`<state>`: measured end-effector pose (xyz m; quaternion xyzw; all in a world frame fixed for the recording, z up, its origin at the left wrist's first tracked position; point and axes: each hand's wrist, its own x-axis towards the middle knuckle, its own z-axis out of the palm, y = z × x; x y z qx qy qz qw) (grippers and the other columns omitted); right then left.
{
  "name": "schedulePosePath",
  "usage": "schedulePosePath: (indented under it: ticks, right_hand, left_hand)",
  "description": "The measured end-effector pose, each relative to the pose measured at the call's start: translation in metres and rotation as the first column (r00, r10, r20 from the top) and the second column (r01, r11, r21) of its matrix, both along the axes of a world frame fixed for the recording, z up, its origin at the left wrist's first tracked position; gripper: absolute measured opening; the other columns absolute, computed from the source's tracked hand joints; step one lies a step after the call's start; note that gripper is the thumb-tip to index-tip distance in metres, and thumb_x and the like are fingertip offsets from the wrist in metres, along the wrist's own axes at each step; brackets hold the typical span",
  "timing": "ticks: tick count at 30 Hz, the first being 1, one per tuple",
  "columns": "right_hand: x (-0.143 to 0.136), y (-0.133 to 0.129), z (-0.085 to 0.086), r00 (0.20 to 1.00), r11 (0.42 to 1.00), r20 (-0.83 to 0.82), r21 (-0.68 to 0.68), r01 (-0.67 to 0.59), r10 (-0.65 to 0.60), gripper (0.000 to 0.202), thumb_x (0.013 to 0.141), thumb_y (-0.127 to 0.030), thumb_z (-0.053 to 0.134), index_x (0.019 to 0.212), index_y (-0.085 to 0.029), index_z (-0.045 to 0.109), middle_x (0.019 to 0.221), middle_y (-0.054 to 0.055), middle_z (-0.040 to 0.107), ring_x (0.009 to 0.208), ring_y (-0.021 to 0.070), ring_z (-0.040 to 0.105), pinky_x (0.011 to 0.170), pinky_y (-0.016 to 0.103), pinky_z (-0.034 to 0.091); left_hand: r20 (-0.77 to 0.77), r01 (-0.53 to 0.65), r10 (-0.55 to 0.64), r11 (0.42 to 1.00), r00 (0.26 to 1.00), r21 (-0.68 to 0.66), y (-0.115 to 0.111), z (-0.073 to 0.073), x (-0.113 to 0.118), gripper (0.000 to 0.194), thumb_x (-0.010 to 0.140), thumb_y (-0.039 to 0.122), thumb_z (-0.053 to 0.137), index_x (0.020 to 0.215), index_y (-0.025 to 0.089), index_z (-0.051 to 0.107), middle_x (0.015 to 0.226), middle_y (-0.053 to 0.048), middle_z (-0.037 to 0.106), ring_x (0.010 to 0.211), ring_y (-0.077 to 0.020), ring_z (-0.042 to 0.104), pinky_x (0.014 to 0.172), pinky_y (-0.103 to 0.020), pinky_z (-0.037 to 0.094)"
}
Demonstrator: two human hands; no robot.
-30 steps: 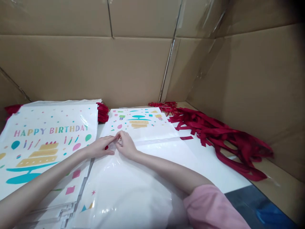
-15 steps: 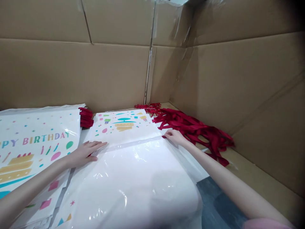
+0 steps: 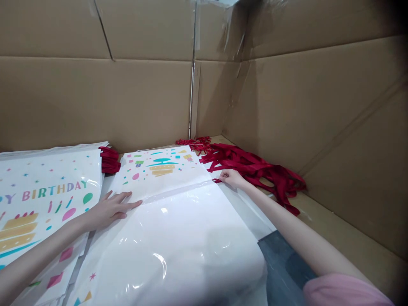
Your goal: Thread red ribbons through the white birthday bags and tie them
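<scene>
A folded white plastic birthday bag (image 3: 172, 229) lies mid-counter. The left hand (image 3: 110, 208) presses flat and spread on its fold's left end; the right hand (image 3: 230, 177) pinches the right corner, beside red ribbons (image 3: 255, 168). The bag looks thin, limp and slippery, best gripped at edges.

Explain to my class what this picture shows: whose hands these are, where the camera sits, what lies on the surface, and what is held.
The camera sits on a person's head, looking forward and down, so both arms are that person's own. The left hand lies flat on a folded white plastic bag printed with a cake and confetti. The right hand pinches a red ribbon at the edge of a pile of red ribbons. To the left lies a stack of "Happy Birthday" bags. Cardboard walls surround the work surface.
</scene>
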<state>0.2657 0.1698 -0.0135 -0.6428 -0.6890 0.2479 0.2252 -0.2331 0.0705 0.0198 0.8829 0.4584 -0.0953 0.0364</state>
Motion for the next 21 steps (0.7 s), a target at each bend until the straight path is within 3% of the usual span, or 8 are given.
schedulePosePath:
  ticks: [7, 12, 16, 19, 21]
  right_hand:
    - [0.002, -0.002, 0.015, 0.998, 0.998, -0.017, -0.005, 0.065, -0.065, 0.006, 0.068, -0.015, 0.059, 0.061, -0.014, 0.058, 0.066, 0.002, 0.063, 0.063, 0.0119, 0.056, 0.059, 0.019, 0.039]
    - [0.025, 0.005, 0.038, 0.983, 0.983, -0.031, -0.04, 0.178, -0.18, 0.009, 0.072, -0.014, 0.059, 0.063, -0.014, 0.057, 0.052, 0.0, 0.058, 0.049, 0.0097, 0.054, 0.053, 0.019, 0.041]
    - [0.061, 0.012, 0.076, 0.938, 0.939, -0.062, -0.055, 0.339, -0.342, 0.011, 0.074, -0.009, 0.06, 0.064, -0.012, 0.055, 0.048, 0.001, 0.056, 0.039, 0.0097, 0.051, 0.048, 0.021, 0.042]
    - [0.091, 0.007, 0.118, 0.878, 0.895, -0.187, -0.02, 0.445, -0.441, 0.014, 0.082, -0.005, 0.05, 0.07, -0.012, 0.049, 0.057, 0.007, 0.061, 0.044, 0.0095, 0.056, 0.054, 0.024, 0.047]
    - [0.113, -0.003, 0.149, 0.85, 0.868, -0.268, 0.083, 0.489, -0.453, 0.016, 0.085, -0.004, 0.046, 0.071, -0.011, 0.047, 0.062, 0.009, 0.062, 0.048, 0.0081, 0.058, 0.058, 0.025, 0.048]
  left_hand:
    - [-0.011, -0.019, 0.018, 1.0, 1.0, -0.02, -0.002, 0.007, 0.007, 0.052, 0.092, 0.022, 0.032, 0.137, 0.048, 0.029, 0.145, -0.005, 0.033, 0.132, -0.0281, 0.034, 0.104, -0.057, 0.021]
    - [-0.008, -0.038, 0.038, 0.998, 0.999, -0.053, -0.003, 0.011, 0.011, 0.053, 0.092, 0.021, 0.032, 0.137, 0.049, 0.028, 0.145, -0.005, 0.033, 0.131, -0.0288, 0.034, 0.103, -0.06, 0.018]
    - [0.013, -0.06, 0.061, 0.997, 0.998, -0.057, -0.003, 0.009, 0.009, 0.051, 0.092, 0.022, 0.033, 0.136, 0.048, 0.03, 0.145, -0.005, 0.033, 0.13, -0.0299, 0.034, 0.103, -0.061, 0.016]
    - [0.02, -0.071, 0.072, 0.996, 0.997, -0.061, -0.002, 0.005, 0.006, 0.052, 0.091, 0.023, 0.034, 0.136, 0.048, 0.031, 0.145, -0.005, 0.033, 0.129, -0.0306, 0.036, 0.103, -0.06, 0.016]
    - [0.019, -0.068, 0.07, 0.996, 0.997, -0.06, -0.001, 0.002, 0.003, 0.052, 0.091, 0.023, 0.034, 0.137, 0.048, 0.03, 0.145, -0.006, 0.031, 0.129, -0.031, 0.036, 0.103, -0.06, 0.016]
